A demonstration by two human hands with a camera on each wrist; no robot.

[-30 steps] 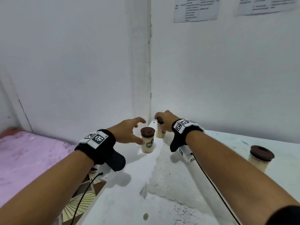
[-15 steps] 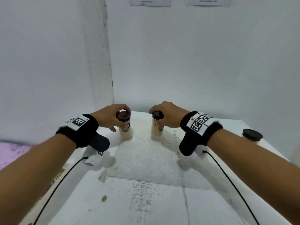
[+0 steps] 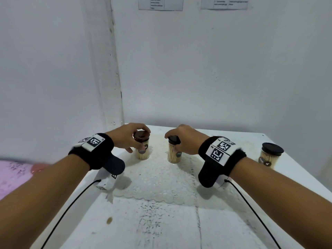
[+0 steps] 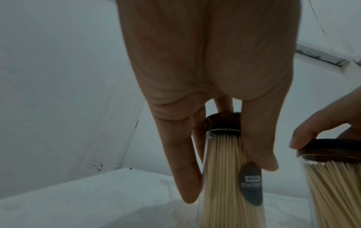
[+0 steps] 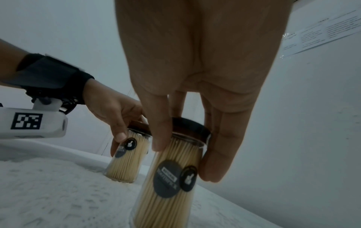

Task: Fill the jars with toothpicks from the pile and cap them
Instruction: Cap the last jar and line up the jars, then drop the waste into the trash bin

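Head view: a white table [image 3: 179,221] fills the lower frame, set into a corner of white walls. Its top is scuffed with dark specks at lower centre, and a white lace mat [image 3: 158,178] lies at mid-frame. Two printed sheets [image 3: 160,3] are fixed to the wall at the top edge. A pink surface [image 3: 12,175] shows at the left edge. Three jars of toothpicks are counted, all capped and upright: the left jar [image 3: 142,151] and the middle jar [image 3: 173,155] at centre on the mat's far edge, near each other but apart, and a third jar [image 3: 269,157] standing free at the right edge. The left hand [image 3: 128,137] grips the left jar from above, fingers curled round its brown cap [image 3: 141,136]. The right hand [image 3: 186,139] likewise clamps the middle jar at its dark cap [image 3: 174,140].

Left wrist view: the left hand's fingers [image 4: 185,162] run down either side of the jar [image 4: 228,177], thumb on its glass. One further jar [image 4: 336,185] shows at the right edge.

Right wrist view: the right hand's fingers [image 5: 222,146] straddle the cap and glass of the near jar [image 5: 170,192]. Two jars are counted here; the second [image 5: 126,160] sits left of centre.
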